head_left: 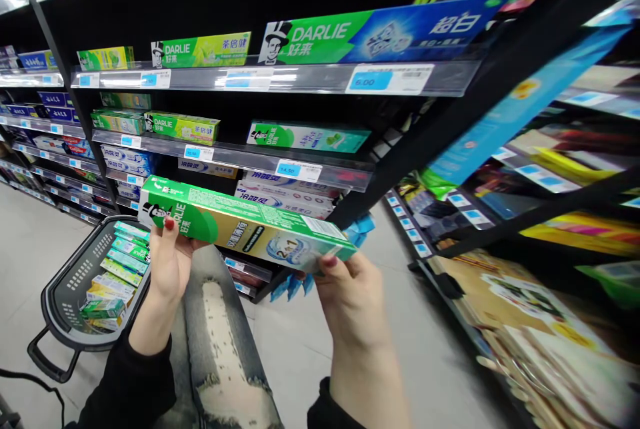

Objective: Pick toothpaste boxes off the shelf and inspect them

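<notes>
Head view shows a green and gold toothpaste box (245, 226) held level between both hands, printed face up — likely so its label can be read. Left hand (170, 262) has its grip closed around the box's left end; right hand (350, 296) pinches the right end with its fingers closed on it. Below left, a black basket (65, 296) on the floor holds more boxes, just beside a torn-jeans knee (220, 329). Shelves (280, 79) of toothpaste stand ahead.

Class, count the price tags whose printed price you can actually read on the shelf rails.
2: one reading 6.00 on the upper rail, one reading 14.50 on the rail below. Other tags are too blurred to read.
</notes>
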`<state>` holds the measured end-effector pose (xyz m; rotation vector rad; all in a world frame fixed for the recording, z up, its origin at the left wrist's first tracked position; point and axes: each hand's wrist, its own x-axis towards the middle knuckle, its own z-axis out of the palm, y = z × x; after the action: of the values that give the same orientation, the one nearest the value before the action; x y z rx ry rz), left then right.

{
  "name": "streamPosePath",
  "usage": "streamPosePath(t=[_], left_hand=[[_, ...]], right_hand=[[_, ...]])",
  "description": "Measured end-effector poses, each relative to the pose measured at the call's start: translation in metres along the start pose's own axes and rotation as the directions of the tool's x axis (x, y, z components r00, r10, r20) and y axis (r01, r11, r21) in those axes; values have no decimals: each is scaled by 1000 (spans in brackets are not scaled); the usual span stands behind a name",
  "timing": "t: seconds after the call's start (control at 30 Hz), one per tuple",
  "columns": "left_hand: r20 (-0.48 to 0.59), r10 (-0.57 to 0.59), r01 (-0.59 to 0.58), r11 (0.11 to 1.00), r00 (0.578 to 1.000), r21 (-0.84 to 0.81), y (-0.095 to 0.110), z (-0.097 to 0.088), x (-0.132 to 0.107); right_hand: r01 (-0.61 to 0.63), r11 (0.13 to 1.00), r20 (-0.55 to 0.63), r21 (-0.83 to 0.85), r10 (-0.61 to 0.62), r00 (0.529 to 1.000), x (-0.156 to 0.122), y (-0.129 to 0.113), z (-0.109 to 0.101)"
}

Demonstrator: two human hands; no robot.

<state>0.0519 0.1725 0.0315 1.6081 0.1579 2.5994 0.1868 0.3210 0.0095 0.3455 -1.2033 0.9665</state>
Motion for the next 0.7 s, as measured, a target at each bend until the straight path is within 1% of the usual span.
streamPosePath(t=[0.07,0.17,0.33,0.47,0.6,0.7], left_hand=[[-20,-10,10,1000,1000,25,-1,-1,1],[-12,-53,54,998,999,43,-3,-1,1],[5,-74,73,996,997,49,-4,-1,0],[6,-68,68,997,998,31,-3,0,0],[-3,-65,65,997,998,39,-2,0,1],[-2,-68,68,997,998,46,-2,0,-1]], right_hand=[[1,1000,-18,-13,-1,1000,-2,-7,4],[2,999,-48,-32,-4,999,-4,-15,9],[-17,1000,-77,-11,16,997,-3,-17,12],[13,1000,-60,-28,-14,998,-2,-15,12],[55,995,-20,-79,-57,998,-2,-14,12],[50,993,-3,-106,-51,999,-2,-13,10]])
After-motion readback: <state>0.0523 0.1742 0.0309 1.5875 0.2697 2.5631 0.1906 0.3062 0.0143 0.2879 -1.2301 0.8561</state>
